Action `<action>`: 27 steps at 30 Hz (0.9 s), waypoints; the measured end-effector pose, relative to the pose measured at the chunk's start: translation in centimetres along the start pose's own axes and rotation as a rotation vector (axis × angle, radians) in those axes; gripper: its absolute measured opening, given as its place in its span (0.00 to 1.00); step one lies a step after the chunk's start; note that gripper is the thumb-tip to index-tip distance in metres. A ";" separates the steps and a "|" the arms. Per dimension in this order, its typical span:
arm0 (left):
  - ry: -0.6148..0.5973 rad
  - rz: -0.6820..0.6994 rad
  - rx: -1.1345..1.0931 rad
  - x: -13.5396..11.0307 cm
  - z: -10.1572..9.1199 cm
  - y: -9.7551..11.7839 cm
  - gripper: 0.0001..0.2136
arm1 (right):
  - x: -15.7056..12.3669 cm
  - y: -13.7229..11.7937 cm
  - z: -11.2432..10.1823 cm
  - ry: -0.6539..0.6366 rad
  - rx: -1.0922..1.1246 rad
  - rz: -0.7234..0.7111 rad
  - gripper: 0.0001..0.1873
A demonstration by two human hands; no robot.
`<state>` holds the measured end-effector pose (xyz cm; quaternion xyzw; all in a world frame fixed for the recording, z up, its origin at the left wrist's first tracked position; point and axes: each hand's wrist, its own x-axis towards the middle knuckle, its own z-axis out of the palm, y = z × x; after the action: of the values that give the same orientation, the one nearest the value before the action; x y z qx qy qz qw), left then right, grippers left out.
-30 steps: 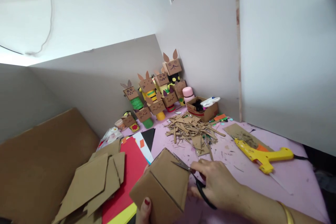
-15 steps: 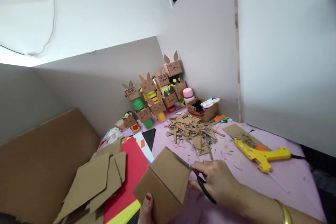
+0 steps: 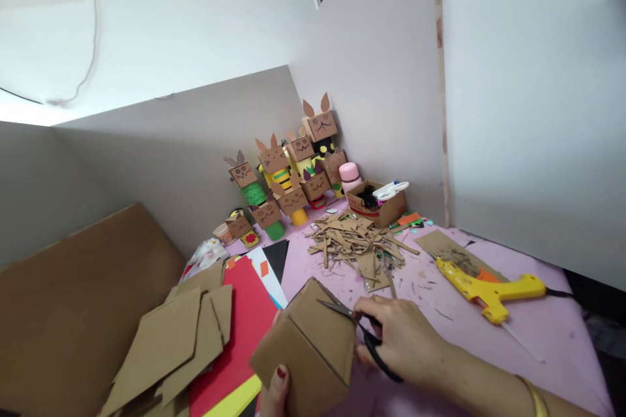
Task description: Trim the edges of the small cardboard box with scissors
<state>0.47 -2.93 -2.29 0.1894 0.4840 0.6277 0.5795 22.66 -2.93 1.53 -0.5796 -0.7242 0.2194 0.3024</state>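
Note:
A small brown cardboard box (image 3: 306,352) is held tilted above the table's front edge. My left hand (image 3: 277,389) grips it from the lower left, thumb with a red nail pressed on its side; the other fingers are mostly hidden behind it. In my right hand (image 3: 398,335) is a pair of scissors (image 3: 374,346) with black handles, fingers through the loops. Their blades lie over the box's upper right face, the tips slightly parted.
Flat cardboard pieces (image 3: 163,339) and red paper (image 3: 235,332) lie left. Cardboard scraps (image 3: 352,238) are heaped mid-table. A yellow glue gun (image 3: 489,290) rests right. Cardboard animal figures (image 3: 291,199), a pink bottle (image 3: 349,176) and a small carton (image 3: 376,208) holding white scissors stand behind.
The scissors blades have shifted from the box's upper right edge onto its face, their tips now showing. The box has turned slightly in my left hand.

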 end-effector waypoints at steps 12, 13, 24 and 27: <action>0.016 0.099 -0.205 -0.9 2.2 2.7 0.19 | 0.1 0.8 0.6 -0.184 0.304 -0.053 0.10; 0.013 0.112 -0.211 -0.9 2.2 2.8 0.18 | 0.0 0.8 0.8 -0.194 0.308 -0.048 0.09; -0.002 0.074 -0.213 -0.9 2.1 2.2 0.17 | 0.0 0.6 1.0 -0.108 0.157 -0.086 0.06; -0.017 0.073 -0.207 -0.7 1.9 2.0 0.19 | -0.2 0.4 0.8 -0.093 0.113 -0.095 0.05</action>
<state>1.08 -2.54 0.49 0.1514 0.4046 0.6934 0.5768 22.41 -3.00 0.64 -0.5157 -0.7507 0.2717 0.3108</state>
